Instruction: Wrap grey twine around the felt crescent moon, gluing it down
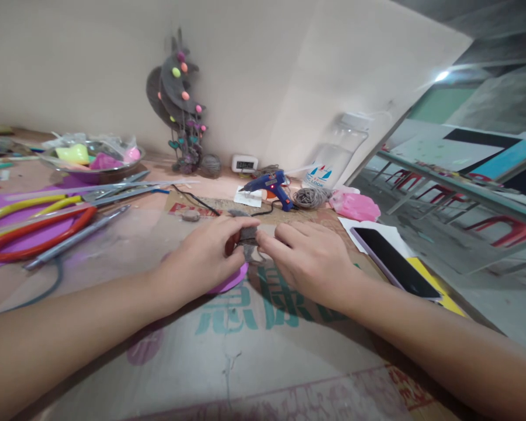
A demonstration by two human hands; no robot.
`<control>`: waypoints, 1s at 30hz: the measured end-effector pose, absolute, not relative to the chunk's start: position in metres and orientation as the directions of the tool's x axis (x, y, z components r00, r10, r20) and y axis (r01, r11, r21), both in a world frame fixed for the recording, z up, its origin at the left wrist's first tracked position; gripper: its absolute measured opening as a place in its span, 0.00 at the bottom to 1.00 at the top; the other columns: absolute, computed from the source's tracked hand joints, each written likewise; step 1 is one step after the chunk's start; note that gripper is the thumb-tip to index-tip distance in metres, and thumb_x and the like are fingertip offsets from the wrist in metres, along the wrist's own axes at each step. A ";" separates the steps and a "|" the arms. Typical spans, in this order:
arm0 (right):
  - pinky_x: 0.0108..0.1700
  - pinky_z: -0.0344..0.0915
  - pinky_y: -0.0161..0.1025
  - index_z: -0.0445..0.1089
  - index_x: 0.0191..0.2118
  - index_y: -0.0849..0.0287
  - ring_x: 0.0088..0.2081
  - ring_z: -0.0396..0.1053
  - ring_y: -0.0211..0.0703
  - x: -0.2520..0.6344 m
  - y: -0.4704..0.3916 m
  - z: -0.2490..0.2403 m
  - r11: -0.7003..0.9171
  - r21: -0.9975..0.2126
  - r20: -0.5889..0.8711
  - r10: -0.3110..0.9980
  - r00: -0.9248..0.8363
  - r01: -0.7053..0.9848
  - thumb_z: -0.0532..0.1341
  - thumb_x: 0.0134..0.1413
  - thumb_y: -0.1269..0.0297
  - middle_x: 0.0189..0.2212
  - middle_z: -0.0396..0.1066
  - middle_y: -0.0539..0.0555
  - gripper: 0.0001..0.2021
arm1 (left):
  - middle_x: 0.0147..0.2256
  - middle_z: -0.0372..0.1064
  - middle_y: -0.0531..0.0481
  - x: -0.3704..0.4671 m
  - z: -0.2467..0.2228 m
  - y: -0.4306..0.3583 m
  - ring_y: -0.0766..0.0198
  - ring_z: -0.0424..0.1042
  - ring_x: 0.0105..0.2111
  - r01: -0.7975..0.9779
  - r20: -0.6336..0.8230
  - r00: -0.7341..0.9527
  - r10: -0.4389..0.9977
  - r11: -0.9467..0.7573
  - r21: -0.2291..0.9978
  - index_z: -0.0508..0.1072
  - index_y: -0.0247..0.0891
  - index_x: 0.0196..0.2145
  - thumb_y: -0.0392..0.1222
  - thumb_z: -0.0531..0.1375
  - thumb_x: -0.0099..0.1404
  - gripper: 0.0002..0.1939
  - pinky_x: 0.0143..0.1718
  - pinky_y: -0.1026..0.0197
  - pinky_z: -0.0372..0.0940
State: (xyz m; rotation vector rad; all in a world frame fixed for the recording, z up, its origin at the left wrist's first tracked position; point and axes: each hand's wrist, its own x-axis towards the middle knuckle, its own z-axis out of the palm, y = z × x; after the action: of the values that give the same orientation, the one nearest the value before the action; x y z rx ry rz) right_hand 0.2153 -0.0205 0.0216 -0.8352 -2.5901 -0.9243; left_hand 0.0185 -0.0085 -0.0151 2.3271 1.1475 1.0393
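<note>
Over the middle of the cardboard, my left hand [206,254] is closed, with a small dark grey piece [248,235], perhaps felt or yarn, between thumb and forefinger. My right hand [311,257] has its fingers bent together at the right edge of that piece; whether it grips the piece or a thin strand is hidden. A purple disc [230,279] lies partly under my left hand. Just beyond the hands, a blue hot glue gun [272,188] rests beside a white card [248,197]. A small grey lump [190,215] sits to the left.
Scissors [39,251], a silver pen [79,237] and a steel bowl [92,169] are at left. A grey moon ornament [177,88] hangs behind, near a small clock [244,164]. Grey yarn [312,197], a bottle [335,152], a pink bag [355,204] and a phone [394,263] stand right.
</note>
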 end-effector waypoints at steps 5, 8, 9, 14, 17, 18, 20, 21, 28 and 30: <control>0.33 0.59 0.36 0.67 0.45 0.61 0.31 0.66 0.38 0.218 -0.012 0.011 0.765 0.040 0.558 0.516 -0.650 0.642 0.55 0.59 0.62 0.32 0.71 0.53 0.11 | 0.37 0.69 0.50 0.019 -0.015 -0.007 0.65 0.67 0.32 0.468 0.445 0.411 0.796 -0.603 0.647 0.66 0.41 0.52 0.32 0.56 0.55 0.25 0.33 0.62 0.63; 0.34 0.61 0.34 0.64 0.47 0.60 0.32 0.67 0.37 0.219 -0.005 0.003 0.692 -0.342 0.561 0.693 -0.453 0.635 0.59 0.56 0.59 0.36 0.71 0.53 0.15 | 0.31 0.67 0.53 0.019 -0.014 -0.006 0.67 0.66 0.28 0.411 0.392 0.397 0.830 -0.543 0.732 0.66 0.41 0.52 0.34 0.56 0.57 0.23 0.29 0.64 0.62; 0.32 0.61 0.34 0.64 0.47 0.60 0.31 0.66 0.36 0.219 -0.003 0.002 0.644 -0.447 0.544 0.746 -0.383 0.621 0.60 0.54 0.58 0.34 0.70 0.52 0.16 | 0.30 0.66 0.53 0.019 -0.013 -0.006 0.67 0.65 0.27 0.392 0.379 0.390 0.839 -0.524 0.756 0.66 0.41 0.52 0.34 0.55 0.58 0.23 0.28 0.65 0.62; 0.26 0.56 0.32 0.69 0.36 0.60 0.24 0.60 0.34 0.215 0.007 0.000 0.421 -0.729 0.306 0.906 -0.293 0.540 0.59 0.53 0.54 0.23 0.65 0.48 0.13 | 0.30 0.65 0.55 0.019 -0.008 -0.008 0.67 0.67 0.30 0.316 0.372 0.378 0.848 -0.496 0.809 0.57 0.47 0.59 0.36 0.56 0.60 0.29 0.31 0.65 0.63; 0.24 0.53 0.32 0.66 0.25 0.60 0.21 0.57 0.32 0.212 0.009 -0.002 0.305 -0.816 0.164 0.937 -0.309 0.492 0.57 0.54 0.53 0.19 0.60 0.46 0.16 | 0.31 0.66 0.54 0.020 -0.006 -0.008 0.66 0.68 0.32 0.261 0.355 0.326 0.876 -0.444 0.857 0.52 0.48 0.61 0.37 0.58 0.59 0.34 0.32 0.65 0.64; 0.23 0.52 0.32 0.64 0.24 0.60 0.20 0.55 0.32 0.211 0.009 -0.002 0.285 -0.837 0.155 0.942 -0.298 0.468 0.57 0.54 0.53 0.18 0.58 0.45 0.16 | 0.32 0.66 0.53 0.020 -0.006 -0.008 0.66 0.69 0.32 0.234 0.345 0.298 0.890 -0.419 0.877 0.51 0.47 0.61 0.37 0.59 0.58 0.36 0.32 0.65 0.65; 0.24 0.53 0.32 0.64 0.24 0.59 0.20 0.55 0.32 0.209 0.008 -0.003 0.289 -0.862 0.186 0.944 -0.271 0.417 0.57 0.53 0.54 0.18 0.57 0.45 0.14 | 0.34 0.67 0.52 0.020 -0.007 -0.005 0.65 0.70 0.33 0.184 0.317 0.249 0.915 -0.366 0.912 0.51 0.45 0.61 0.38 0.61 0.56 0.38 0.33 0.64 0.66; 0.24 0.53 0.32 0.64 0.25 0.59 0.21 0.55 0.32 0.209 0.008 -0.003 0.300 -0.866 0.206 0.943 -0.262 0.400 0.58 0.52 0.55 0.18 0.58 0.45 0.14 | 0.35 0.68 0.51 0.020 -0.008 -0.003 0.65 0.70 0.32 0.174 0.301 0.229 0.926 -0.343 0.923 0.53 0.43 0.59 0.40 0.62 0.55 0.36 0.33 0.63 0.66; 0.22 0.55 0.32 0.64 0.25 0.59 0.19 0.57 0.32 0.203 0.000 0.002 0.242 -0.893 0.141 0.951 -0.275 0.380 0.57 0.52 0.56 0.17 0.59 0.45 0.12 | 0.24 0.66 0.53 0.014 -0.004 0.000 0.67 0.64 0.25 0.400 0.231 0.293 0.928 -0.339 0.852 0.69 0.36 0.25 0.50 0.56 0.61 0.15 0.26 0.65 0.59; 0.22 0.55 0.32 0.63 0.25 0.59 0.18 0.56 0.32 0.202 -0.002 0.003 0.208 -0.911 0.107 0.953 -0.282 0.356 0.57 0.53 0.57 0.15 0.57 0.44 0.12 | 0.22 0.63 0.54 0.014 -0.002 -0.001 0.68 0.61 0.24 0.377 0.258 0.324 0.910 -0.374 0.847 0.66 0.37 0.23 0.47 0.54 0.62 0.14 0.25 0.65 0.56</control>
State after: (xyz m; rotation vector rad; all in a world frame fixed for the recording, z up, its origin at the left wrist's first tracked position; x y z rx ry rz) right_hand 0.2021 -0.0015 0.0034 -1.2265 -1.7681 1.0580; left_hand 0.0145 -0.0014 -0.0022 1.9060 1.1349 0.9923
